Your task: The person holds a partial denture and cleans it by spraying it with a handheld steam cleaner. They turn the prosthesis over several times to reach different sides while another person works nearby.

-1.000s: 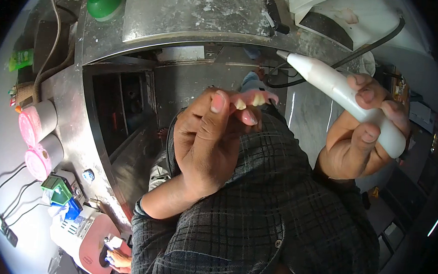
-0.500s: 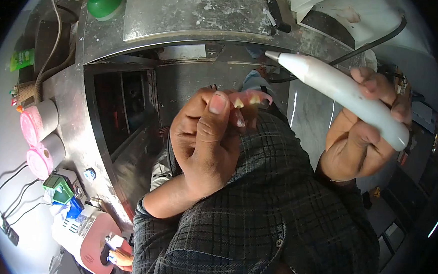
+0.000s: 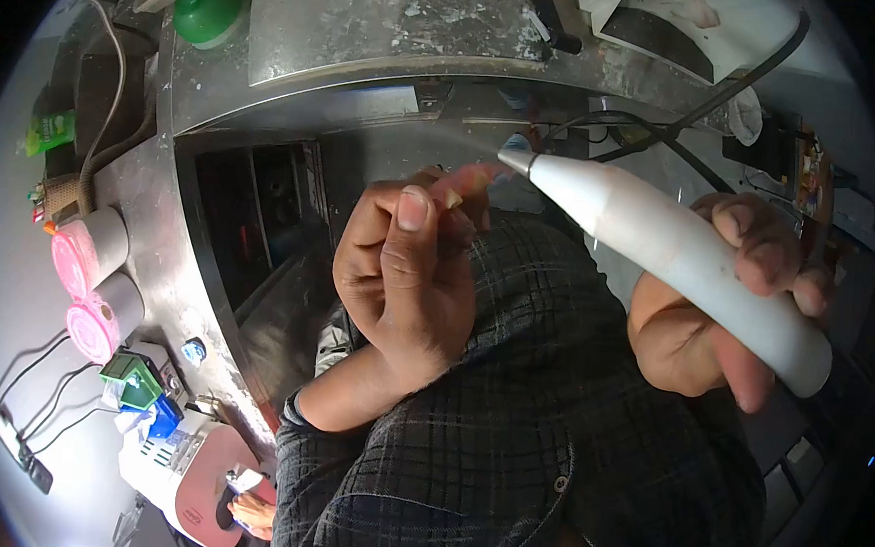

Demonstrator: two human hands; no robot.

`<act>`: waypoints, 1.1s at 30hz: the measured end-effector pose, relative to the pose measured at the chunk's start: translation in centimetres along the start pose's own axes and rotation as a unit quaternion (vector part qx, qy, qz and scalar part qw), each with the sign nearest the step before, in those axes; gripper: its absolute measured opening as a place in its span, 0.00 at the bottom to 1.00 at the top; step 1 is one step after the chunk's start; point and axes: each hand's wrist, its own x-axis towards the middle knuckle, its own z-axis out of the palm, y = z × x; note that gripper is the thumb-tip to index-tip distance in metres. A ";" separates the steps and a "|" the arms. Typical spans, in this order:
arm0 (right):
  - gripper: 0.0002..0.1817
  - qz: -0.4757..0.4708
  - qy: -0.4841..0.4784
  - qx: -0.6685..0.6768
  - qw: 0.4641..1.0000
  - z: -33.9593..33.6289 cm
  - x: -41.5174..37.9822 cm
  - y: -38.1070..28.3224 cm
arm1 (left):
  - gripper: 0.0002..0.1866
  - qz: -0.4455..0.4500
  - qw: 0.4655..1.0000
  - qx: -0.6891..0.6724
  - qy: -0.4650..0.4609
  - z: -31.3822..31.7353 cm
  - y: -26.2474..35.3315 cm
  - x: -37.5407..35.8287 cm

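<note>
My left hand (image 3: 408, 272) is closed on a pink partial denture (image 3: 463, 187) with a few pale teeth, pinched between thumb and fingers; part of it is hidden by them. In my right hand (image 3: 679, 338) is a thick white handpiece (image 3: 650, 231) with a tapered metal nozzle (image 3: 516, 161). Its tip points left, just above and beside the denture, apparently without touching it. A faint streak of mist trails leftward from the tip. My right fingers wrap the rear half of the handpiece.
A stained metal bench (image 3: 392, 30) runs along the top, with a green bowl (image 3: 208, 12). Two pink-lidded jars (image 3: 92, 328) stand at left. Another person's hand (image 3: 251, 511) is at a pink machine (image 3: 212, 485). Black hoses (image 3: 760, 73) hang at upper right.
The handpiece has come left and down, bringing its nozzle to the denture. Mist now shows at the tip. My left hand has shifted slightly left and turned the denture.
</note>
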 end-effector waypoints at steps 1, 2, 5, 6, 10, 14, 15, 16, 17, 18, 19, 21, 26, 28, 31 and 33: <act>0.27 -0.012 -0.011 -0.011 1.000 0.0 0.0 0.1 | 0.15 -0.001 1.000 0.004 -0.010 0.0 0.0 0.0; 0.26 -0.034 -0.027 -0.013 0.999 -0.5 -0.3 0.5 | 0.15 -0.001 1.000 0.008 -0.020 -0.1 0.0 0.0; 0.25 -0.038 -0.059 -0.088 0.994 -1.3 -0.5 0.1 | 0.15 -0.031 0.999 0.009 -0.023 -0.4 0.3 -0.1; 0.25 -0.037 -0.058 -0.099 0.993 -1.4 -0.5 0.1 | 0.15 -0.032 0.999 0.010 -0.023 -0.5 0.4 -0.1; 0.26 -0.021 -0.060 -0.091 0.994 -1.3 -0.3 -0.4 | 0.15 -0.061 0.998 0.005 -0.006 -0.4 0.7 -0.4; 0.27 0.011 -0.061 -0.062 0.996 -0.7 0.0 -1.1 | 0.16 -0.077 0.997 -0.003 0.011 -0.3 0.8 -0.4; 0.27 0.018 -0.064 -0.053 0.996 -0.6 0.1 -1.4 | 0.16 -0.077 0.997 -0.002 0.010 -0.2 0.7 -0.4; 0.27 0.025 -0.065 -0.047 0.996 -0.5 0.1 -1.6 | 0.15 -0.065 0.998 0.004 0.012 -0.1 0.6 -0.4; 0.27 0.030 -0.067 -0.043 0.996 -0.5 0.2 -1.7 | 0.15 -0.053 0.998 0.011 0.014 0.0 0.5 -0.4; 0.28 0.035 -0.068 -0.039 0.996 -0.4 0.3 -1.8 | 0.15 -0.053 0.998 0.011 0.012 0.3 0.4 -0.4; 0.28 0.039 -0.070 -0.037 0.996 -0.4 0.4 -2.0 | 0.14 -0.037 0.998 0.028 0.034 0.5 0.3 -0.4; 0.28 0.048 -0.071 -0.033 0.996 -0.1 0.3 -2.2 | 0.14 -0.022 0.997 0.044 0.053 0.7 0.1 -0.4; 0.30 0.072 -0.079 -0.029 0.994 0.4 0.2 -2.5 | 0.12 0.026 0.991 0.111 0.071 1.3 -0.6 -0.1; 0.30 0.079 -0.082 -0.032 0.993 0.5 0.2 -2.5 | 0.12 0.024 0.990 0.122 0.072 1.4 -0.7 -0.1; 0.31 0.086 -0.083 -0.034 0.992 0.7 0.3 -2.7 | 0.11 0.018 0.987 0.137 0.080 1.6 -0.6 0.1; 0.31 0.087 -0.100 -0.022 0.991 0.5 0.3 -2.6 | 0.10 0.013 0.986 0.141 0.087 1.6 -0.6 0.2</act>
